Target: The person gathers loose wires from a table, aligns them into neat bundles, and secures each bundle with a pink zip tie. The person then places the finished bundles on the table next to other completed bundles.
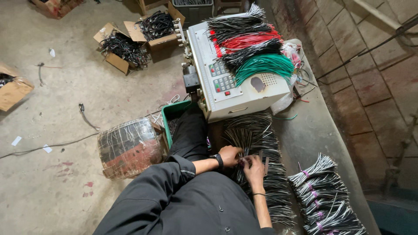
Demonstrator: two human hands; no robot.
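The person's left hand (229,155), a black watch on its wrist, and right hand (254,169) meet over a spread of loose black-and-white cut wires (261,143) lying on the grey workbench (313,135), just in front of the person's dark-sleeved body. Both hands are curled narrow, fingers pinched together around a small gathering of those wires at the point where the hands touch; exactly how many strands they hold is too small to tell. A slim metal tool (265,164), possibly scissors, lies on the wires just beside the right hand. To the right of the hands, near the bench edge, lie bundled black-and-white wires (324,191) tied with purple bands, stacked one against another. Beyond the loose wires stands a pale wire-cutting machine (226,82) with a keypad on its sloping top, and across it are draped sheaves of black, red and green wires (263,65). On the concrete floor to the left, a plastic-wrapped wire spool (128,148) sits just beside a green crate (172,114), and farther off two open cardboard boxes (130,43) hold tangled black cables.
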